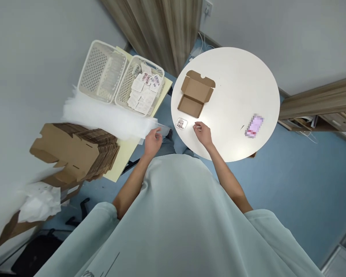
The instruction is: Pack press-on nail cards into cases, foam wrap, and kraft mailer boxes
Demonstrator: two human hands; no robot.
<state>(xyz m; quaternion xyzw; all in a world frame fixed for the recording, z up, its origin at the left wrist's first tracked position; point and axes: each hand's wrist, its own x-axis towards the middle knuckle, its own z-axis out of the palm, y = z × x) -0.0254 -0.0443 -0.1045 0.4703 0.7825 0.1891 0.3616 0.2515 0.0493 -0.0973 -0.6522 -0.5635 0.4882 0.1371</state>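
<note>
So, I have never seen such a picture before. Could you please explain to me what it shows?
There is no machine here: a person works bare-handed, and one camera worn on the head looks down. On the round white table lie an open cardboard box, a small pack and a pixelated purple item. The right hand is beside the small pack; I see nothing in it. The left hand, by the white sheets, seems to pinch a thin see-through sheet.

Loose, pale grey-green shirt (190, 211) — short wide sleeves (266, 225), thin dark marking (112, 263) — and grey-blue trousers (167, 147).
</note>
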